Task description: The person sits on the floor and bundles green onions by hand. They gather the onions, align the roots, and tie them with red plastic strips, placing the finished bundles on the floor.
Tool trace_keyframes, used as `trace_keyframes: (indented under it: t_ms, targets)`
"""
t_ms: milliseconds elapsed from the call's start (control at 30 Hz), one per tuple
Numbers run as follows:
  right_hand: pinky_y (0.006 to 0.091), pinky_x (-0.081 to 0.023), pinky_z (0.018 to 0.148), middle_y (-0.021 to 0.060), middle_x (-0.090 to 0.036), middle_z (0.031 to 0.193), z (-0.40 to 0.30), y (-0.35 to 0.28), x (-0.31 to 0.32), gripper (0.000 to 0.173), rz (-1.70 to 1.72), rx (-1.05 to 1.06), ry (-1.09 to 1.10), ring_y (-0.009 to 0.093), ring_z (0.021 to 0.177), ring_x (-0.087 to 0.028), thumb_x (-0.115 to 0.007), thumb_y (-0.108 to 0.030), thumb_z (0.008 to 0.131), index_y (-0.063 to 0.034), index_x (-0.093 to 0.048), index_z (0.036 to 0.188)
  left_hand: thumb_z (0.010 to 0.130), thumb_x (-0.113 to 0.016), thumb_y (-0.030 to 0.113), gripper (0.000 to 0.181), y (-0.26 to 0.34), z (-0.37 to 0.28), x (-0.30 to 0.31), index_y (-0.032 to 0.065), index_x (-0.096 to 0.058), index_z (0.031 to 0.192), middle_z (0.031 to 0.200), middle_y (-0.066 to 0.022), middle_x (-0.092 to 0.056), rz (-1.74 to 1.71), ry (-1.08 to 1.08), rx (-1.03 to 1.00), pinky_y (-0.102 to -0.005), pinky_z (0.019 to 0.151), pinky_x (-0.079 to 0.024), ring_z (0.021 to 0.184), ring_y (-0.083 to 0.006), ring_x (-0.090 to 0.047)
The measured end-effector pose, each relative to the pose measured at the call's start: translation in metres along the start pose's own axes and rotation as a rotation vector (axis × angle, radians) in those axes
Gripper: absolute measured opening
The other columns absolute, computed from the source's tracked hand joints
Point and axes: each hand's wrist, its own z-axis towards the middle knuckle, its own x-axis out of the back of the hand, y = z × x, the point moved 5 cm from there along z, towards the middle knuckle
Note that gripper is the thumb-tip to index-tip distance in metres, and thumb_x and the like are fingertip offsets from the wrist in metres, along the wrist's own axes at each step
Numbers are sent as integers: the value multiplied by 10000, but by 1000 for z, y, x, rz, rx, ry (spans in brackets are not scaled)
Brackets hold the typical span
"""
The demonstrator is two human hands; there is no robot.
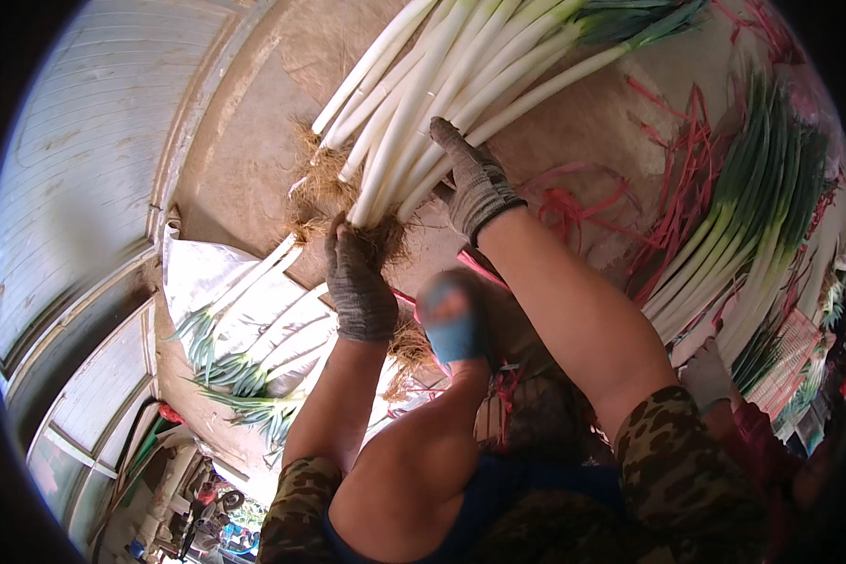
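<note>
A loose bundle of long green onions (pixel 412 106) lies slanted before me, with white stalks, dark green tops toward the upper right and brown stringy roots (pixel 324 187) at the lower left. My left hand (pixel 359 292), in a dirty knitted glove, holds the bundle's root end; its fingertips are partly hidden among the roots. My right hand (pixel 481 183), in a matching dark-cuffed glove, grips the right side of the stalks. Its thumb lies over them and the other fingers are partly concealed.
More green onions (pixel 254 352) rest on white sheeting (pixel 197 271) at left. Red plastic ties (pixel 684 166) litter the floor near another onion pile (pixel 740 211) at right. A co-worker's gloved hand (pixel 705 374) is beside that pile. My shoe (pixel 451 310) stands below the bundle.
</note>
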Motion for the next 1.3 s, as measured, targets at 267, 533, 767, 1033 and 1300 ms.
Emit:
trace_keyframes:
  t_ms: [267,533,767,1033,1300]
  targets:
    - [451,-447,971,82,-562,1187,-6,5,18,526,376,-28,-400,258,1102,-535,-751,-193,776,-88,-508,1231,925,-568,161,373,-5,-25,0,-6,-465,1243,877,-51,-523,458,-81,-207,-268,752,-447,793,-142,-523]
    - [441,-427,1009,88,-576,1147,-33,-4,23,572,415,-57,-576,273,1113,-535,-754,-220,773,-50,-482,1246,780,-681,208,561,37,-52,-43,4,-473,1259,1131,-225,-447,1440,-236,-779,-456,895,-402,1049,-388,-481]
    - [462,-523,832,117,-629,985,-47,-4,41,459,397,-94,-662,288,905,-634,-699,-336,819,-51,-536,1140,790,-721,174,644,6,-57,-50,20,-403,1329,1072,-164,-595,689,-624,92,-355,800,-503,928,-216,-599]
    - [399,-548,791,75,-637,944,-56,-14,77,399,111,113,-406,214,883,-636,-748,-211,782,-43,-575,1100,789,-704,139,413,-33,-58,-49,-27,-534,1128,951,-134,-644,412,-814,759,-267,639,-520,745,-153,-614]
    - [338,-494,795,109,-658,927,-98,-55,68,443,-329,255,-234,191,852,-605,-724,-241,755,7,-608,1103,874,-616,249,557,-29,-63,-42,-54,-426,1300,1029,-137,-617,335,-858,857,-206,581,-476,642,-100,-548]
